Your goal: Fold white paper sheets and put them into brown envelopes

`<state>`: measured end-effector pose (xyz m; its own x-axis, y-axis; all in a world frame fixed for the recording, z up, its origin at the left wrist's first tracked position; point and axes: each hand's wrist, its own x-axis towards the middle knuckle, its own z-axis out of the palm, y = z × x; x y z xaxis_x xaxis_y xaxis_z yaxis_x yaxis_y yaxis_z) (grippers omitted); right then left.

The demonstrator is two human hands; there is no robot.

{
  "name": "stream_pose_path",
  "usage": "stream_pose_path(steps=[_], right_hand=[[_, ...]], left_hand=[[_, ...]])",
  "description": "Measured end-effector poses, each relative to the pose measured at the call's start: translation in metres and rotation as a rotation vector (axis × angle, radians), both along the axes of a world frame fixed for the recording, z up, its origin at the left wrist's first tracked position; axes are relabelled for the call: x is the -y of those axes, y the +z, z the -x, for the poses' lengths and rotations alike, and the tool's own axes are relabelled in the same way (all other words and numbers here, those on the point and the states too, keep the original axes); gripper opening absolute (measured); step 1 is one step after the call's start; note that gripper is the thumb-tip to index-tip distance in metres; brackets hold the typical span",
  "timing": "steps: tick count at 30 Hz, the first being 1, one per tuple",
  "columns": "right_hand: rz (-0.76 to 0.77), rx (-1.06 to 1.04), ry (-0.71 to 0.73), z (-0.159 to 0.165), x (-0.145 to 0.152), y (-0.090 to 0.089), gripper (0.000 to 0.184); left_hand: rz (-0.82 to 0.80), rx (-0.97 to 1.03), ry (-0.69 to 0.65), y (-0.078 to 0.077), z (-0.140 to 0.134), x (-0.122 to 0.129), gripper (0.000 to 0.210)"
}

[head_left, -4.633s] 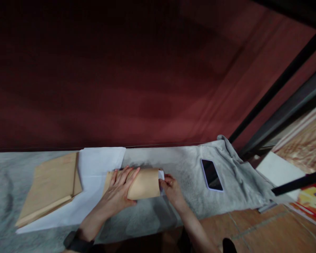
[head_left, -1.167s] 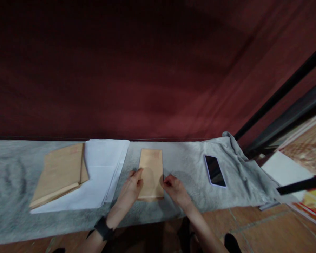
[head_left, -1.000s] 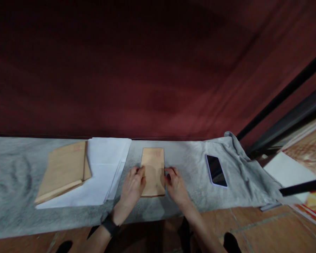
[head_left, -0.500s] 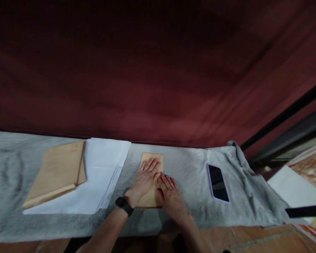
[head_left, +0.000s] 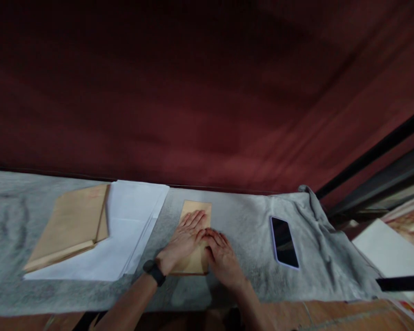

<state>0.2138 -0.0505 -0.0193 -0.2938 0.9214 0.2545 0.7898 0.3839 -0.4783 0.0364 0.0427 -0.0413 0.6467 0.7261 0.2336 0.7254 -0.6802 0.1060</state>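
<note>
On the grey-draped worktop [head_left: 248,253] the brown envelope [head_left: 193,264] points lengthwise away from me, leaning slightly right — under my flattened left hand [head_left: 185,236], with my right hand [head_left: 223,258] loose over its right edge, neither gripping.

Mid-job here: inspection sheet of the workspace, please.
Surface: soft grey cloth, rumpled at the right end.
Handled item: narrow rectangular tan paper envelope, flat on the cloth.
Clutter: tan paper pile atop rectangular white paper sheets, left; rectangular black-screened phone with lilac edge, right.
Hands: bare left hand flat on envelope; bare right hand touching the left, overlapping the envelope's right edge.
Cables: nothing seen.
Surroundings: dark red upright backing, black bars, brown tiled floor.
</note>
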Motion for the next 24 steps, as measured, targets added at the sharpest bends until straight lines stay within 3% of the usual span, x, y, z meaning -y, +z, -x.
stream_pose_path(steps=[6,24], right_hand=[[-0.008,0.018,-0.019,-0.003,0.001,-0.006,0.041],[-0.061,0.048,-0.013,-0.001,0.003,-0.007,0.040]], left_hand=[[0.054,0.017,-0.045,-0.002,0.015,0.015,0.056],[0.398,0.049,-0.183,0.024,0.063,0.068,0.056]])
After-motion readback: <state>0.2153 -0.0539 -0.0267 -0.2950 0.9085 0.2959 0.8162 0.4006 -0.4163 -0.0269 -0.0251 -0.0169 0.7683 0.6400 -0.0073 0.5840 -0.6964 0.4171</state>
